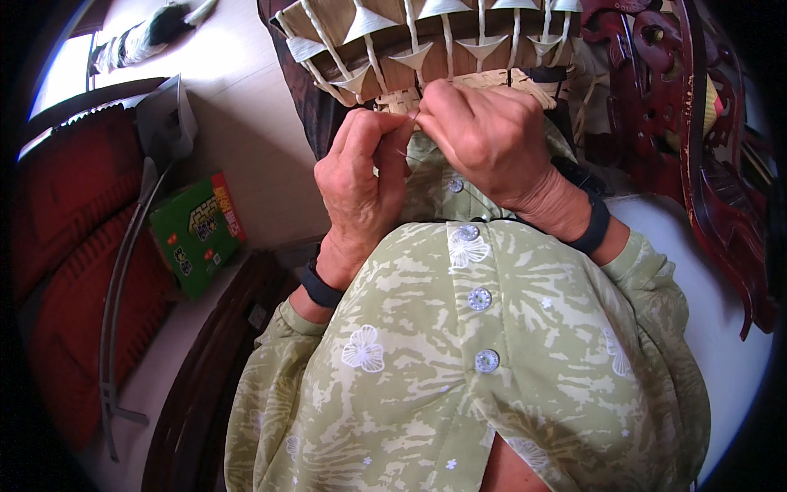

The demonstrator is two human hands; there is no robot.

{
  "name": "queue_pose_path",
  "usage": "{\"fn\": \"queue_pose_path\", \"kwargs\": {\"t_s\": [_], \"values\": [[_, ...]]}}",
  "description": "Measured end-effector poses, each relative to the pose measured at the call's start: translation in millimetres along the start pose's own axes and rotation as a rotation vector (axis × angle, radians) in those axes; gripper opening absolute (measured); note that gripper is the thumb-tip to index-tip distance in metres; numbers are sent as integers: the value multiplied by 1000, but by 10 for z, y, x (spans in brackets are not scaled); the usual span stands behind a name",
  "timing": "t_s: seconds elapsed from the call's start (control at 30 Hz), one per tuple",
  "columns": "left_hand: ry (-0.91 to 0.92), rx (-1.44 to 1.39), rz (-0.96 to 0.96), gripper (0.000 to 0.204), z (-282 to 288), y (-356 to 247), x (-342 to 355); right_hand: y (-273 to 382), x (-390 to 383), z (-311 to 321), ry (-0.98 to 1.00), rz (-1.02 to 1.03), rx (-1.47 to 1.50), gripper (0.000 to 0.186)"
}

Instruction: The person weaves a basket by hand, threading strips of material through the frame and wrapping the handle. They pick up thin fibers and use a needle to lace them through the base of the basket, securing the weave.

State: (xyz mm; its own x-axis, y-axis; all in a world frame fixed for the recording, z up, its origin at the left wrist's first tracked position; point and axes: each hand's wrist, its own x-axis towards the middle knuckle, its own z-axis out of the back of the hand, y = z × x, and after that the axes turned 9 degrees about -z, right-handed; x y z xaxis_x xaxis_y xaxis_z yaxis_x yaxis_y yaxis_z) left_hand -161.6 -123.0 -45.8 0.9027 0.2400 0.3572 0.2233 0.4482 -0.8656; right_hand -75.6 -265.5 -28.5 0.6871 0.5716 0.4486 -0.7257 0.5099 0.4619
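My left hand (pixel 361 168) is closed in a pinch, its thumb and fingertips meeting those of my right hand (pixel 488 135). Between the fingertips a thin pale strand (pixel 402 152) shows; most of it is hidden by the fingers. Just beyond the hands lies a curved brown piece (pixel 393 64) laced with pale cords and pale triangular tabs. Pale woven strips (pixel 508 80) lie below it, partly covered by my right hand. Both wrists wear dark bands.
A dark red carved wooden chair part (pixel 656 98) stands at the right. Toward the left are a green and red box (pixel 197 234), a long-handled grey metal tool (pixel 123 328) and red cushions (pixel 82 205). A black-and-white bundle (pixel 147 41) lies on the floor at far left.
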Motion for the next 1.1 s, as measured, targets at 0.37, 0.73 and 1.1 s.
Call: {"fn": "queue_pose_path", "kwargs": {"t_s": [0.37, 0.73, 1.1], "values": [[32, 189, -142, 21, 36, 31, 8, -217, 70, 289, 251, -273, 427, 9], [55, 187, -126, 29, 35, 58, 28, -148, 248, 255, 261, -42, 91, 21], [59, 179, -153, 26, 8, 73, 14, -258, 194, 205, 206, 95, 7, 20]]}}
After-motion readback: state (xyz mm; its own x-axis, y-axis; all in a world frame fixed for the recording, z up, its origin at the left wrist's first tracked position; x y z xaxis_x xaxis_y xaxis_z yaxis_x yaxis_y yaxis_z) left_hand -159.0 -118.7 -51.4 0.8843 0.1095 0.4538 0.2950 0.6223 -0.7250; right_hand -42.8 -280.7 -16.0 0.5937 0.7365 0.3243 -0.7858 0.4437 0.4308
